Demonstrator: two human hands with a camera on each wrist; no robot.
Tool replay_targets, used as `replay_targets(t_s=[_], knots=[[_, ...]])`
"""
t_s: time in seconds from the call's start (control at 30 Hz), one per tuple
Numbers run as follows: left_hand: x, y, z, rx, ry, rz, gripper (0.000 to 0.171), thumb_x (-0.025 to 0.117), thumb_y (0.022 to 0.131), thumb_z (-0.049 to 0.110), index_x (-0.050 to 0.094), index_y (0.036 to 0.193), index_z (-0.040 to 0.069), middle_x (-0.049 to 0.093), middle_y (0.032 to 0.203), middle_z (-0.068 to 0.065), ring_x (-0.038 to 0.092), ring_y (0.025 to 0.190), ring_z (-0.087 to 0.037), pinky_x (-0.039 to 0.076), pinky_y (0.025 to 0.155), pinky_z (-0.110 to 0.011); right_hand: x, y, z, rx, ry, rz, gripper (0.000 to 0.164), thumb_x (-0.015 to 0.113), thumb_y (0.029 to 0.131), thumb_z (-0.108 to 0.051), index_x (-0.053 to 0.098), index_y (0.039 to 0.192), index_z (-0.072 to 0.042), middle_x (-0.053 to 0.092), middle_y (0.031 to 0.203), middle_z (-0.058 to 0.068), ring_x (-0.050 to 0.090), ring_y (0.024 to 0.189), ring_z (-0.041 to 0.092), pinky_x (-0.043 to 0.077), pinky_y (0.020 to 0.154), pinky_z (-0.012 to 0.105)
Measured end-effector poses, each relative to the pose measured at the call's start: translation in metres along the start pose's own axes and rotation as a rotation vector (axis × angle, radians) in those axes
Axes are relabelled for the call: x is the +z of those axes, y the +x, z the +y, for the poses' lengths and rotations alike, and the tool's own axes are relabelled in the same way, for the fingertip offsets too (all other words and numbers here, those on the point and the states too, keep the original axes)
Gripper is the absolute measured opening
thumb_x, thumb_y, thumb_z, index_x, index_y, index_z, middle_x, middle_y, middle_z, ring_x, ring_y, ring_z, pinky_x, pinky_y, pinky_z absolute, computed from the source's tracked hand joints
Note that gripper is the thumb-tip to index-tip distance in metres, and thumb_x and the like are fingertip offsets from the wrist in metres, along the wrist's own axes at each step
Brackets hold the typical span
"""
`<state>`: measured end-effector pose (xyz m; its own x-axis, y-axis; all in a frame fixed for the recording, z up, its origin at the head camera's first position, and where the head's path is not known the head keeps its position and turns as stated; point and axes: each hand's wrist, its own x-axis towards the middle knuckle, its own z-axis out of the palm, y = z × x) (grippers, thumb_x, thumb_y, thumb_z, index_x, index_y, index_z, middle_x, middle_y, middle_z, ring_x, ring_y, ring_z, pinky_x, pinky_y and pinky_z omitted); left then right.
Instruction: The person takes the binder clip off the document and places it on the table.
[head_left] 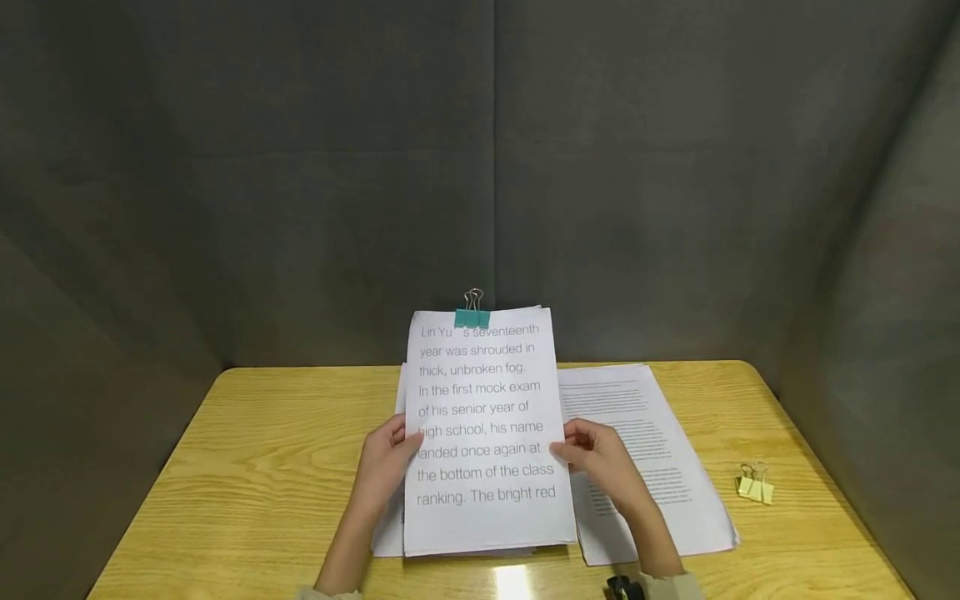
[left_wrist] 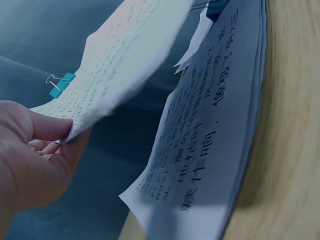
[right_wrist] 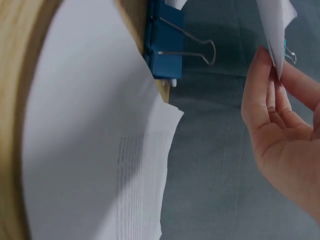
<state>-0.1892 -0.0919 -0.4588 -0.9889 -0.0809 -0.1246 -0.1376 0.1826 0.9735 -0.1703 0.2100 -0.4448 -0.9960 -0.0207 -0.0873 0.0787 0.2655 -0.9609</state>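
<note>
A sheaf of printed paper (head_left: 483,525) in large type is held upright above the table, facing me. A teal binder clip (head_left: 472,318) with wire handles grips its top edge. My left hand (head_left: 384,462) pinches its left edge, thumb on the front. On the right edge my right hand (head_left: 603,460) pinches it the same way. In the left wrist view the sheaf (left_wrist: 115,65) bends slightly between thumb and fingers. The right wrist view shows my right hand (right_wrist: 285,120) with its thumb and fingers at the paper's edge.
Behind the held sheaf lies another paper stack (head_left: 388,533). To its right sits a stack in small print (head_left: 652,442). A dark blue binder clip (right_wrist: 167,45) shows beside the papers. Pale yellow binder clips (head_left: 756,489) lie at the table's right. A dark curtain (head_left: 480,167) hangs behind.
</note>
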Motion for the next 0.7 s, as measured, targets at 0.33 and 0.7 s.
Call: replay_targets(t_s=[0.33,0.7], knots=[[-0.002,0.0,0.0,-0.052,-0.114,-0.009,0.038,0.06,0.1,0.001,0.059,0.136,-0.011,0.074,0.107,-0.017,0.069,0.081,-0.018,0.054,0.069,-0.024,-0.033,0.026,-0.027,-0.068,0.047,0.008,0.024,0.065,0.1,-0.003,0.064,0.116,0.015,0.072,0.093,0.018,0.071,0.079,0.018,0.062,0.073,0.033],[0.003,-0.007,0.007,-0.076,-0.103,0.034,0.035,0.06,0.1,-0.001,0.062,0.133,-0.01,0.074,0.103,-0.016,0.069,0.08,-0.019,0.055,0.069,-0.025,-0.044,0.097,-0.09,-0.255,-0.077,-0.004,0.027,0.067,0.102,-0.012,0.068,0.115,0.011,0.071,0.102,0.021,0.07,0.089,0.024,0.06,0.076,0.028]])
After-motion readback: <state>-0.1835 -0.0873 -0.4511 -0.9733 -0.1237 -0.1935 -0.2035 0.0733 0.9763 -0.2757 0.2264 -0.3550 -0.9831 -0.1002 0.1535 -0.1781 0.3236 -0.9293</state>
